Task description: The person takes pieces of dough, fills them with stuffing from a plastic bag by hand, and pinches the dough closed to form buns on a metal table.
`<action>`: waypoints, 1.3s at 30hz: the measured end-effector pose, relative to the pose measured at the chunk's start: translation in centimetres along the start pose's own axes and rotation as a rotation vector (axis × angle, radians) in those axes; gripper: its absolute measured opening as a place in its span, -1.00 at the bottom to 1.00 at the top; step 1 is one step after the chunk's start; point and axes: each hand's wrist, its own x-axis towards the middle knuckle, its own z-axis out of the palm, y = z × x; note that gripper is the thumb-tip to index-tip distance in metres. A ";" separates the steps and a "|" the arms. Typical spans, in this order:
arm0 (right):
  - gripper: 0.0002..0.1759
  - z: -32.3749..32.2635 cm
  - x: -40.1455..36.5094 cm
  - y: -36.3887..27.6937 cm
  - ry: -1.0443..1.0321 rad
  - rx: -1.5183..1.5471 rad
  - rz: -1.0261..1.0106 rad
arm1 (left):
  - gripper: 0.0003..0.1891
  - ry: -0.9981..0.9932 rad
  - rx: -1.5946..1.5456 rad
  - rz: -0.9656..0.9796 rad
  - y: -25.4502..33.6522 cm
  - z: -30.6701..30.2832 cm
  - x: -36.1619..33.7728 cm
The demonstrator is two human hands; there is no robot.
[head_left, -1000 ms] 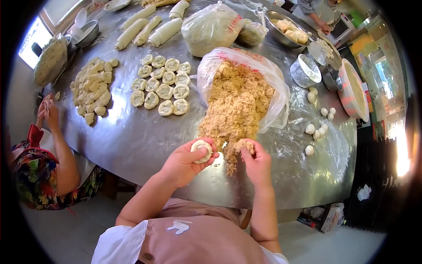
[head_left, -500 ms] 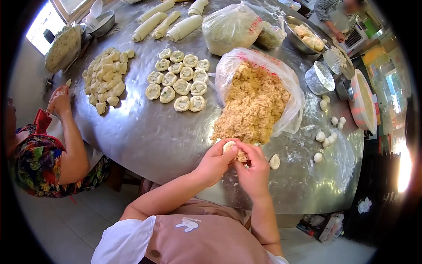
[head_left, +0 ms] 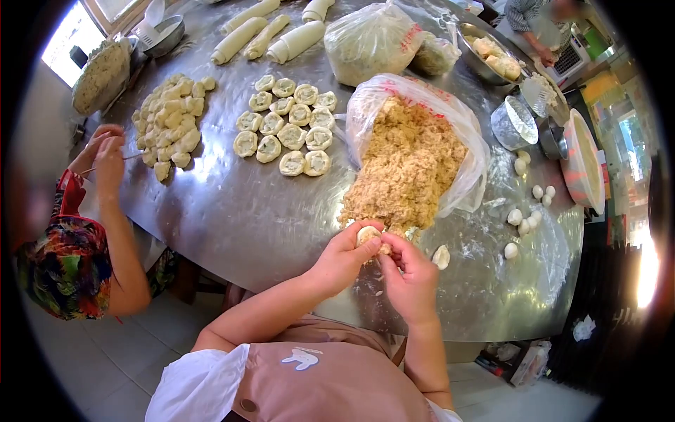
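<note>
My left hand (head_left: 342,259) is closed around a small piece of dough (head_left: 365,235), its thumb laid across it. Fingers of my right hand (head_left: 410,283) pinch at the dough's right side, where a bit of crumbly tan filling (head_left: 384,250) shows. Just beyond both hands, a big heap of the same filling (head_left: 404,165) spills from an open plastic bag (head_left: 470,184) onto the metal table (head_left: 232,232). A flattened oval dough piece (head_left: 441,257) lies right of my right hand.
Rows of round dough pieces (head_left: 291,138) and a pile of dough chunks (head_left: 169,126) lie left. Dough rolls (head_left: 295,43) and a tied bag (head_left: 369,46) are at the back. Small white balls (head_left: 524,226) and bowls (head_left: 513,125) stand right. A co-worker's hands (head_left: 105,158) are at the left edge.
My hands stay in nearly the same place, and less filling shows between them. The co-worker at the left has raised both hands and holds a thin stick.
</note>
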 end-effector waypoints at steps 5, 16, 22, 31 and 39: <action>-0.66 -1.9 0.2 1.4 0.027 0.146 0.240 | -0.70 0.005 -0.179 -0.075 1.3 -0.1 -0.2; -0.07 0.2 0.5 2.2 -0.133 -0.349 -0.486 | -0.57 -0.196 -0.369 -0.333 1.8 -0.1 -0.8; -0.36 1.0 0.9 1.9 -0.091 -0.420 -0.619 | -0.65 -0.264 -0.271 -0.298 -0.2 -1.5 -0.6; -0.71 1.4 0.7 1.0 0.178 -0.119 -0.472 | -0.71 -0.153 -0.380 -0.245 1.5 2.8 -2.1; -0.76 2.0 0.6 -0.3 0.247 -0.195 -0.436 | -0.61 -0.099 -0.135 -0.192 1.4 3.0 -1.3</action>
